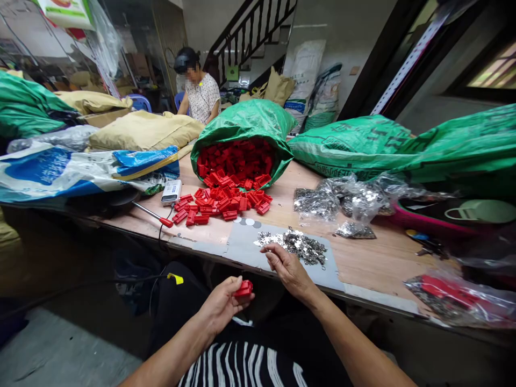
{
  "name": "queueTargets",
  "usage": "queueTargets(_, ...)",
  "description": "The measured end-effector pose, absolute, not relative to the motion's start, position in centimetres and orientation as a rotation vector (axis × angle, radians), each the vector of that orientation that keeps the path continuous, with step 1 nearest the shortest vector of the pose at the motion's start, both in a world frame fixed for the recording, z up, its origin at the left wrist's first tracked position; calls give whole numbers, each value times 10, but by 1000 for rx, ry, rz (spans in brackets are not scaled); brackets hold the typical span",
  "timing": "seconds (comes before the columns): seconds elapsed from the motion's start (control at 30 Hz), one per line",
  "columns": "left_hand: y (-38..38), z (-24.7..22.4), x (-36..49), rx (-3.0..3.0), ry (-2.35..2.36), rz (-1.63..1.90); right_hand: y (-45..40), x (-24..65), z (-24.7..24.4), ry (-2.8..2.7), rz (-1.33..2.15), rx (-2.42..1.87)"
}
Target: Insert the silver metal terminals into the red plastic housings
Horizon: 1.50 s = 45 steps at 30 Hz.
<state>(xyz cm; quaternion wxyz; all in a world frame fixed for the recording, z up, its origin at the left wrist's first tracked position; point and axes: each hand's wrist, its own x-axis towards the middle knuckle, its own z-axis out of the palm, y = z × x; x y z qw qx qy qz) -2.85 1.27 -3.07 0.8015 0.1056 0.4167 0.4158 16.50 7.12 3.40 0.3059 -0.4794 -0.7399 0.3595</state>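
Observation:
My left hand (221, 307) is closed around a red plastic part (243, 290), held above my lap in front of the table edge. My right hand (288, 269) hovers at the near side of a pile of small shiny metal pieces (308, 247). Its fingers are bent and the fingertips come close together; whatever they pinch is too small to make out. The metal pieces lie on a grey mat (242, 244). Beyond it, many loose red plastic parts (226, 201) spill from the mouth of a green woven sack (252, 118).
Bags of metal pieces (318, 203) lie right of the sack, near a pink basket (427, 217). Another clear bag (463, 295) sits at the right edge. A red-handled tool (155, 215) and a white device (171, 192) lie left. Across the table sits another person (205, 97).

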Motion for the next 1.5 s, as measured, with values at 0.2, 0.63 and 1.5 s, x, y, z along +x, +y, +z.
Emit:
queueTargets(0.2, 17, -77, -38, 230, 1090, 875, 113, 155, 32, -2092, 741, -1395)
queueTargets(0.63, 11, -103, -45, 217, 1169, 839, 191, 68, 25, -2344, 452, -1592)
queueTargets(1.5, 6, -18, -41, 126, 407, 646, 31, 161, 52, -2371, 962, -1032)
